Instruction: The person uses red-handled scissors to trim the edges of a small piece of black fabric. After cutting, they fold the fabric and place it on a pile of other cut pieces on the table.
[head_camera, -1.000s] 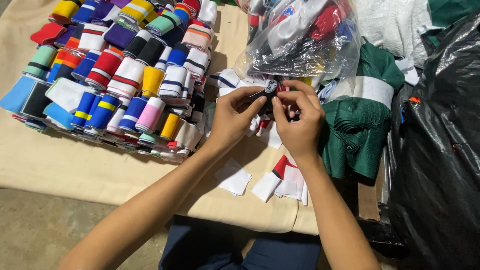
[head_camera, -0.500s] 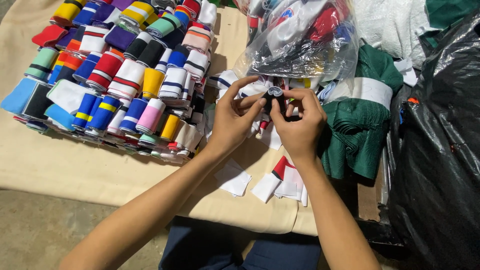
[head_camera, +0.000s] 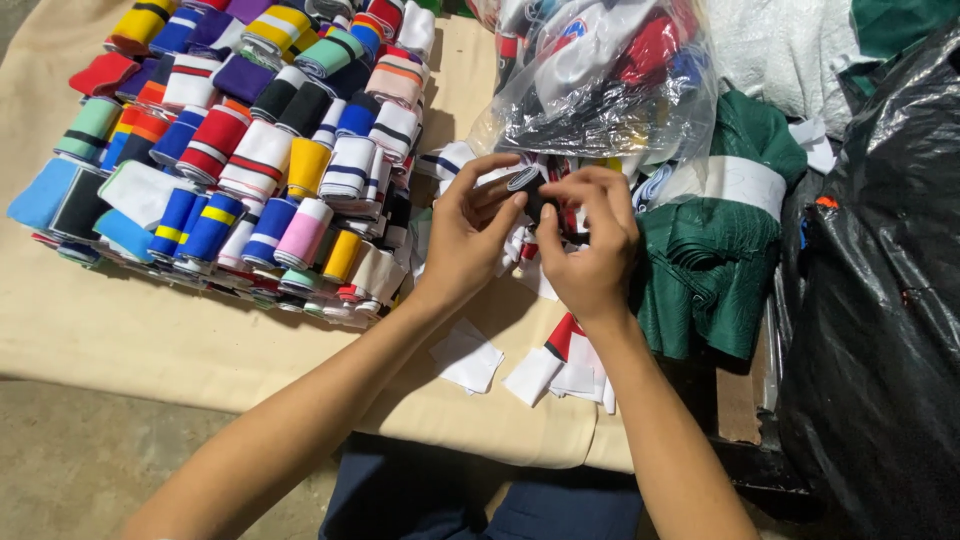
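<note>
My left hand (head_camera: 465, 232) and my right hand (head_camera: 590, 245) meet over a beige cloth-covered table (head_camera: 130, 330). Between their fingertips they hold a small rolled strip of knit fabric (head_camera: 522, 184), dark with a white edge. Both hands grip it, thumbs and fingers curled round the roll. Just behind the hands lies a clear plastic bag (head_camera: 600, 85) stuffed with more coloured fabric strips. To the left stands a dense block of rolled fabric strips (head_camera: 250, 150) in many colours, set on end.
Loose white and red fabric pieces (head_camera: 560, 370) and a white scrap (head_camera: 468, 358) lie below the hands. Folded green fabric with a white band (head_camera: 720, 250) sits to the right. A black plastic bag (head_camera: 880, 300) fills the right side. Concrete floor (head_camera: 70, 460) shows below the table.
The hands have kept turning the small roll between the fingers, staying in nearly the same spot in front of the clear bag. Nothing else has moved.
</note>
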